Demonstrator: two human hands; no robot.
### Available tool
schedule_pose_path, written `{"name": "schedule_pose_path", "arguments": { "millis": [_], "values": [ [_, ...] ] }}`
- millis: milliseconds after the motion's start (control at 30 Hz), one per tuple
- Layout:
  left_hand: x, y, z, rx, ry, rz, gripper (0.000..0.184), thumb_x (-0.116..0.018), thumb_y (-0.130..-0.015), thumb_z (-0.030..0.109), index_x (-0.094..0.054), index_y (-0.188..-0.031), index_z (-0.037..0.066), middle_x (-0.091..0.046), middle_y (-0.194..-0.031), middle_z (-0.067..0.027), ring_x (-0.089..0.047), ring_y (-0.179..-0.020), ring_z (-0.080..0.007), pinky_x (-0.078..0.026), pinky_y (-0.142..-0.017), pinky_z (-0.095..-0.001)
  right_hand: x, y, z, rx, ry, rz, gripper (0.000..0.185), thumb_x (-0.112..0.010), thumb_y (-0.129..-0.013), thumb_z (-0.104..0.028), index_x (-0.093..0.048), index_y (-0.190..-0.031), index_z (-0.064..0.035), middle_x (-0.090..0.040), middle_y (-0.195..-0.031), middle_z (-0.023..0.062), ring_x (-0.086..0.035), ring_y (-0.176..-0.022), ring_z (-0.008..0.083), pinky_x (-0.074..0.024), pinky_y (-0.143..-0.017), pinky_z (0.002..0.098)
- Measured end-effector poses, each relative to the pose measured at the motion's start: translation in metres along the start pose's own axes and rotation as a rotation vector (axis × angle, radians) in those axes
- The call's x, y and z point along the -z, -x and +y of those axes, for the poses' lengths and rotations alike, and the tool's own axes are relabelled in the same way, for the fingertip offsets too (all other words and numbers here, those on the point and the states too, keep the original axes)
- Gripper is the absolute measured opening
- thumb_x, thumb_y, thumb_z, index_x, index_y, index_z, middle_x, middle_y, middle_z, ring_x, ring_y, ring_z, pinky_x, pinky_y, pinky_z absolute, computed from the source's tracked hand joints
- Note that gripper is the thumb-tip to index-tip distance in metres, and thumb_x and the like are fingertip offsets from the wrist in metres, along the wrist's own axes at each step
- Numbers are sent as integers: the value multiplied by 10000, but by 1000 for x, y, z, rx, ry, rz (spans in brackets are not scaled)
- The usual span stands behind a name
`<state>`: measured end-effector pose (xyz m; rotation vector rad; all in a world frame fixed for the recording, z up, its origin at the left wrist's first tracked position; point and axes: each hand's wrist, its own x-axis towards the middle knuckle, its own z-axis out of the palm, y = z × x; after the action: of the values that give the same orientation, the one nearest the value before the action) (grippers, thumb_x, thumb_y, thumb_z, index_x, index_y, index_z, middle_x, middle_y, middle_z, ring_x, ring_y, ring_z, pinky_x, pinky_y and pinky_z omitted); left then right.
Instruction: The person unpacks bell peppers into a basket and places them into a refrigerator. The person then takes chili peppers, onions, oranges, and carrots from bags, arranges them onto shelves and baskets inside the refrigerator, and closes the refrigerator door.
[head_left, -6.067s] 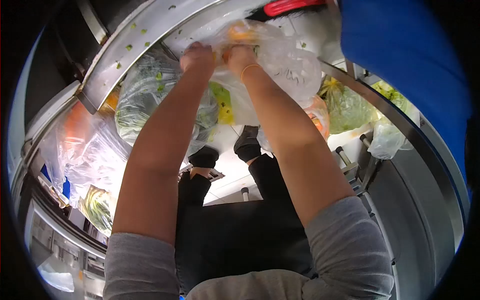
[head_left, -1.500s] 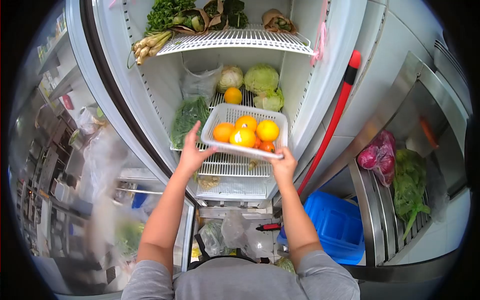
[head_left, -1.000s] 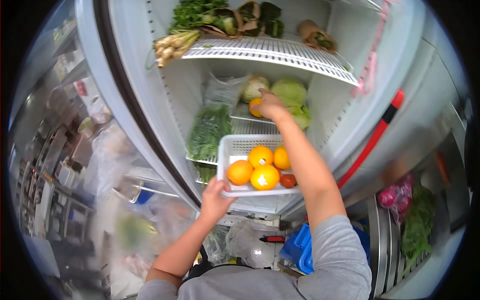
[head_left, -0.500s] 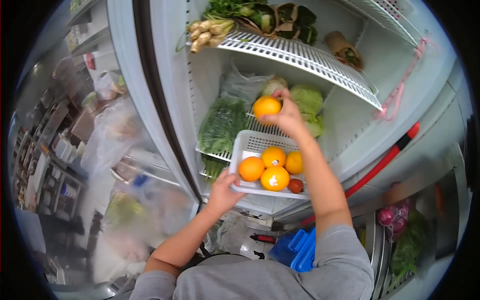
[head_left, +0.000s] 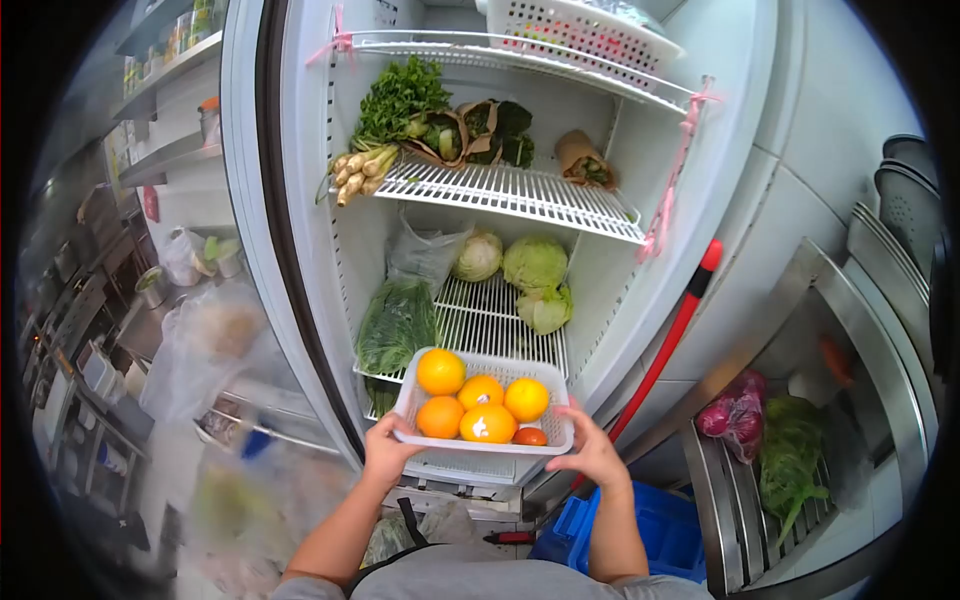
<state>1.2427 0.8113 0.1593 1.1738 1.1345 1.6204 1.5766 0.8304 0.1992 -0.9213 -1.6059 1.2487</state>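
Note:
A white plastic basket (head_left: 480,449) is held level at the front of the open fridge's lower rack. Several oranges (head_left: 482,391) lie in it, two with pale stickers or glare on top, and a small red tomato (head_left: 530,437) sits in the near right corner. My left hand (head_left: 388,447) is closed on the basket's near left corner. At the right end my right hand (head_left: 594,452) has its fingers along the rim and its thumb under the near corner, gripping it. Behind the basket sit a cabbage (head_left: 535,263), a paler round cabbage (head_left: 478,257) and bagged leafy greens (head_left: 397,325).
The wire shelf (head_left: 500,190) above bears herbs (head_left: 402,100), pale roots (head_left: 362,174) and paper-wrapped vegetables (head_left: 585,160). The fridge door (head_left: 300,250) stands open at left. A red pole (head_left: 665,350), a blue crate (head_left: 655,530) and a metal rack (head_left: 715,500) are at right.
The orange that my right hand held now lies in the basket with the others. My right hand has come down to the basket's right end. The view has shifted and shows more upper shelf.

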Motion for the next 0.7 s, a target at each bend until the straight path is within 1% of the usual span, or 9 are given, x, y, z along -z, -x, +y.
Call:
{"name": "schedule_pose_path", "arguments": {
  "millis": [100,200,233,367,500,567,600,633,700],
  "values": [
    [8,24,34,43,266,54,338,-767,-583,-105,-509,-706,75,-538,-760,-3,-540,-726,-109,-463,-673,-254,-18,23,-25,63,-99,27,973,-906,-487,-86,-452,-1347,-104,-91,-1551,189,-160,-1423,311,-222,-1121,418],
    [17,31,93,-38,359,18,350,-744,-567,-114,-504,-726,85,-545,-760,-2,-540,-729,-106,-463,-673,-248,-21,29,-85,479,528,109,1126,-921,-464,-172,-337,-1423,-81,-84,-1545,209,-155,-1422,349,-218,-1122,429],
    [18,30,117,-79,367,-3,354,-738,-561,-114,-503,-733,88,-547,-760,-2,-540,-730,-104,-461,-672,-245,-30,34,-119,480,614,157,1228,-912,-493,-238,-195,-1475,-68,-77,-1538,230,-168,-1414,373,-209,-1127,436],
    [31,6,217,-450,238,-55,334,-705,-581,-95,-490,-750,98,-542,-776,6,-526,-742,-80,-438,-657,-218,-56,26,-160,638,187,253,895,-617,-775,-532,-225,-1480,-145,-219,-1519,128,-245,-1390,275,-193,-1141,440],
    [33,-28,298,-571,488,-257,301,-687,-681,-64,-519,-880,87,-555,-837,-4,-569,-813,-114,-465,-714,-230,-49,-14,-217,1016,-35,277,747,-565,-813,-440,-292,-1420,-98,-379,-1365,124,-371,-1275,277,-290,-1085,447],
    [30,-49,332,-560,560,-379,296,-696,-738,-22,-529,-963,75,-594,-907,-34,-601,-887,-143,-474,-758,-250,-44,-34,-263,1306,40,249,676,-539,-833,-393,-326,-1389,-74,-459,-1289,121,-435,-1218,278,-339,-1057,450],
    [24,-60,348,-587,566,-387,300,-701,-762,14,-523,-996,75,-603,-964,-50,-607,-907,-152,-474,-778,-261,-47,-38,-292,1424,195,305,748,-611,-763,-328,-318,-1395,-55,-457,-1303,130,-443,-1199,290,-353,-1038,443],
    [17,-73,367,-619,573,-394,310,-706,-785,50,-517,-1029,75,-612,-1020,-65,-614,-927,-161,-475,-797,-272,-54,-38,-324,1538,556,424,830,-684,-694,-263,-310,-1400,-37,-456,-1317,138,-452,-1180,301,-368,-1020,435],
    [9,-116,396,-696,467,-233,410,-696,-816,100,-483,-1164,65,-594,-1108,-86,-594,-979,-174,-463,-855,-293,-70,-52,-378,1746,1093,649,1017,-829,-556,-132,-294,-1411,0,-452,-1346,154,-469,-1142,325,-396,-982,421]
  ]
}}
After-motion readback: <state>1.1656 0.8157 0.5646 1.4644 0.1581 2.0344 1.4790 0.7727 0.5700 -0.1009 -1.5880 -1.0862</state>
